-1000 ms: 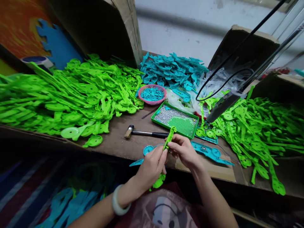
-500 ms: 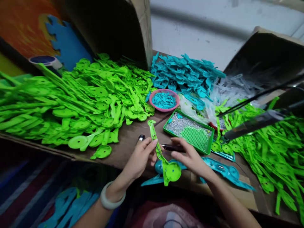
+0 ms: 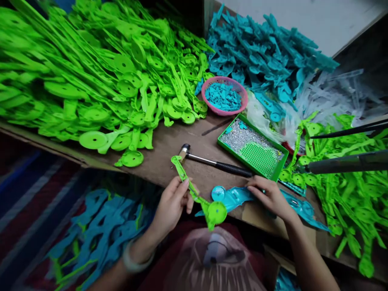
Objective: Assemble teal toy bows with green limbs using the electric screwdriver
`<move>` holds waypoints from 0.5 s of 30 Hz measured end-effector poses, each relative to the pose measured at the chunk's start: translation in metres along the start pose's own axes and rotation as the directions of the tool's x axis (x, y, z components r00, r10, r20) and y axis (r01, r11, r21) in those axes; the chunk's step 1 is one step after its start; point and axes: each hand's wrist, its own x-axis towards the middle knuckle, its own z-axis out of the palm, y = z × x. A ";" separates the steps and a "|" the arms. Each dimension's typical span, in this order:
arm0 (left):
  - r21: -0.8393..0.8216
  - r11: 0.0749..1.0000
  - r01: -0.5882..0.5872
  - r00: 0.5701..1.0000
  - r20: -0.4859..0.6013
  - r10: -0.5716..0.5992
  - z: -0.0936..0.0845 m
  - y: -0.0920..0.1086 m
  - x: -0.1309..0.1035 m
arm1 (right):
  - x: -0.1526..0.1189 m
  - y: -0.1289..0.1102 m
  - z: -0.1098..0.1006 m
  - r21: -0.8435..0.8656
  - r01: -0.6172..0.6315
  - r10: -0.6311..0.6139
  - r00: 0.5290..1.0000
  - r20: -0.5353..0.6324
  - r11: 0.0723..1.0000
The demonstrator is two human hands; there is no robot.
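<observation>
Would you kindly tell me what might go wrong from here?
Held only by the left hand, the green part might slip and fall. The right hand, close to the hammer and the green tray, might bump the tray and spill its small silvery pieces.

Left grip (image 3: 172,202) in a pinch

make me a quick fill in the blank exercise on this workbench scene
The left hand holds a long part coloured ____.
The basket of small blue pieces is coloured ____.
The black-handled tool lying on the table is a ____.

Missing words: green; pink; hammer.
</observation>
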 end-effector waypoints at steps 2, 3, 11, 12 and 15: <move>-0.040 0.997 -0.062 0.998 0.020 0.063 0.020 0.000 0.004 | -0.006 -0.003 -0.002 -0.057 0.038 -0.045 0.991 -0.129 0.998; -0.048 0.996 -0.080 0.995 0.053 0.082 0.029 0.004 0.006 | -0.008 -0.009 0.000 -0.053 0.055 -0.064 0.982 -0.176 0.997; 0.268 0.963 0.002 0.875 0.466 -0.131 0.012 0.054 0.006 | 0.032 -0.055 0.012 0.375 0.072 -0.150 0.971 0.185 0.924; 0.275 0.961 -0.011 0.897 0.428 -0.113 0.005 0.056 0.006 | 0.045 -0.056 0.014 0.264 0.116 -0.158 0.977 0.145 0.957; 0.260 0.966 0.002 0.952 0.294 -0.082 -0.007 0.054 0.003 | 0.087 -0.059 0.032 -0.358 0.175 -0.163 0.985 0.063 0.917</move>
